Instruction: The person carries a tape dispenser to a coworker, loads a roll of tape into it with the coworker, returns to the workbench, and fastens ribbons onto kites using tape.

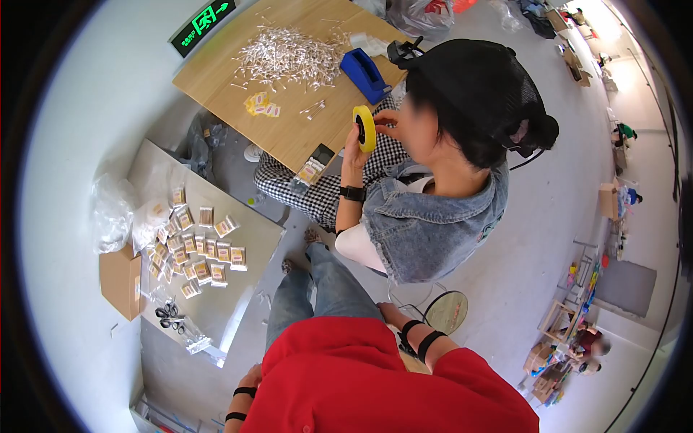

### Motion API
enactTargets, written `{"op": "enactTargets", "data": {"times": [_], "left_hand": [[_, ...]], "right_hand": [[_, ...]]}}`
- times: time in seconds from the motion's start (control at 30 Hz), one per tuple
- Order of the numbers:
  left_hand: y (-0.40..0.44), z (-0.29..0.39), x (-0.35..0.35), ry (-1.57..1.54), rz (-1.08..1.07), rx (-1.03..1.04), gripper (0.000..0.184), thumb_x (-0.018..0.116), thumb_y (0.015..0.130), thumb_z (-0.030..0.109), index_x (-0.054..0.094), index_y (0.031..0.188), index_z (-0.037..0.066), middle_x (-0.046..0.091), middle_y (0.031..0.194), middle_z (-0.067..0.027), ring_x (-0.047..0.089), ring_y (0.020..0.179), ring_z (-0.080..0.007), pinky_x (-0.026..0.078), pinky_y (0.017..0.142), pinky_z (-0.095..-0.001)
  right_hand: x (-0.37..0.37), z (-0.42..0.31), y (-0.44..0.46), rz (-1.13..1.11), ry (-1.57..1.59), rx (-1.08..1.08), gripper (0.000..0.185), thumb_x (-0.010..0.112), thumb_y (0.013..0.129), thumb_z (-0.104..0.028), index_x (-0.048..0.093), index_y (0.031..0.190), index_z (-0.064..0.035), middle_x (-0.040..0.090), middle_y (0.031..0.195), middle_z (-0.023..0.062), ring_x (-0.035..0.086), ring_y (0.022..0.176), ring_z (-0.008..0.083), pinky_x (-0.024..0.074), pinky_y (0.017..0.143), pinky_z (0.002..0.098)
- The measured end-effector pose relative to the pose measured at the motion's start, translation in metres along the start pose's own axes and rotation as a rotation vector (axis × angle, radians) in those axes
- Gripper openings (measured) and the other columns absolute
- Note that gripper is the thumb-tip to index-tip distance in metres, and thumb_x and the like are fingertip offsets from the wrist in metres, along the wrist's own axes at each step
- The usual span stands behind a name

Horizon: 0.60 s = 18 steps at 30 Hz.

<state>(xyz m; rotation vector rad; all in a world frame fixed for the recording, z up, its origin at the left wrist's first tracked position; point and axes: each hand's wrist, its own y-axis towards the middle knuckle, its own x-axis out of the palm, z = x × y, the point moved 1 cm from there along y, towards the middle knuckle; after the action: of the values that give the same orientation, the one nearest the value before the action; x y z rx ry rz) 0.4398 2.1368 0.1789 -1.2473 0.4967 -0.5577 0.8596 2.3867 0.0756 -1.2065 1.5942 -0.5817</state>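
Observation:
My left hand (253, 377) hangs low beside my hip, partly covered by my red shirt (339, 375); its fingers are too small and hidden to make out. On the other side, my right hand (392, 315) is close to the thigh of my blue jeans (339, 281), its fingers not clear. Nothing visible is held in either hand. In front of me a seated co-worker (433, 224) in a denim vest holds a roll of yellow tape (365, 128) in both hands. By my right arm stands a round stool (446, 312).
A wooden table (209, 68) bears a heap of cotton swabs (292, 58), a blue tape dispenser (364, 75) and small yellow labels (261, 105). A grey table (253, 231) at left carries several swab packets (206, 216), black scissors (170, 316) and a cardboard box (121, 281).

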Motion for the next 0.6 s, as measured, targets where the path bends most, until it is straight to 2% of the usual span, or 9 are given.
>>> {"op": "enactTargets", "data": {"times": [0.3, 0.37, 0.47, 0.6], "left_hand": [[-0.004, 0.002, 0.003, 0.014, -0.013, 0.057, 0.045, 0.046, 0.083, 0.04, 0.051, 0.115, 0.01, 0.05, 0.118, -0.0199, 0.046, 0.111, -0.0365, 0.041, 0.092, -0.0424], [-0.004, 0.006, 0.005, -0.098, 0.129, 0.036, 0.045, 0.053, 0.077, 0.042, 0.064, 0.1, 0.004, 0.059, 0.106, -0.022, 0.056, 0.104, -0.0359, 0.047, 0.084, -0.0423], [-0.003, 0.008, 0.006, -0.082, 0.121, 0.027, 0.046, 0.053, 0.077, 0.042, 0.064, 0.099, 0.004, 0.059, 0.106, -0.0221, 0.056, 0.104, -0.0359, 0.047, 0.083, -0.0423], [-0.001, 0.005, 0.007, -0.066, 0.085, 0.003, 0.046, 0.053, 0.077, 0.042, 0.064, 0.099, 0.003, 0.06, 0.105, -0.0222, 0.056, 0.103, -0.0359, 0.047, 0.083, -0.0423]], "right_hand": [[0.004, 0.008, 0.003, 0.007, 0.001, -0.028, 0.028, 0.062, 0.071, -0.018, 0.061, 0.096, -0.0061, 0.063, 0.093, 0.0182, 0.06, 0.09, 0.0362, 0.0476, 0.079, 0.0427], [0.006, 0.01, 0.004, 0.014, 0.001, -0.033, 0.027, 0.062, 0.071, -0.018, 0.061, 0.095, -0.0059, 0.064, 0.093, 0.0182, 0.06, 0.09, 0.0361, 0.0476, 0.079, 0.0428], [0.012, 0.017, 0.008, 0.049, 0.049, -0.11, 0.029, 0.063, 0.07, -0.021, 0.059, 0.094, -0.0048, 0.062, 0.087, 0.0224, 0.058, 0.087, 0.0406, 0.0464, 0.074, 0.0465], [0.016, 0.022, 0.01, 0.054, 0.049, -0.1, 0.029, 0.063, 0.07, -0.021, 0.059, 0.094, -0.0046, 0.062, 0.088, 0.0223, 0.058, 0.088, 0.0405, 0.0463, 0.074, 0.0461]]}}
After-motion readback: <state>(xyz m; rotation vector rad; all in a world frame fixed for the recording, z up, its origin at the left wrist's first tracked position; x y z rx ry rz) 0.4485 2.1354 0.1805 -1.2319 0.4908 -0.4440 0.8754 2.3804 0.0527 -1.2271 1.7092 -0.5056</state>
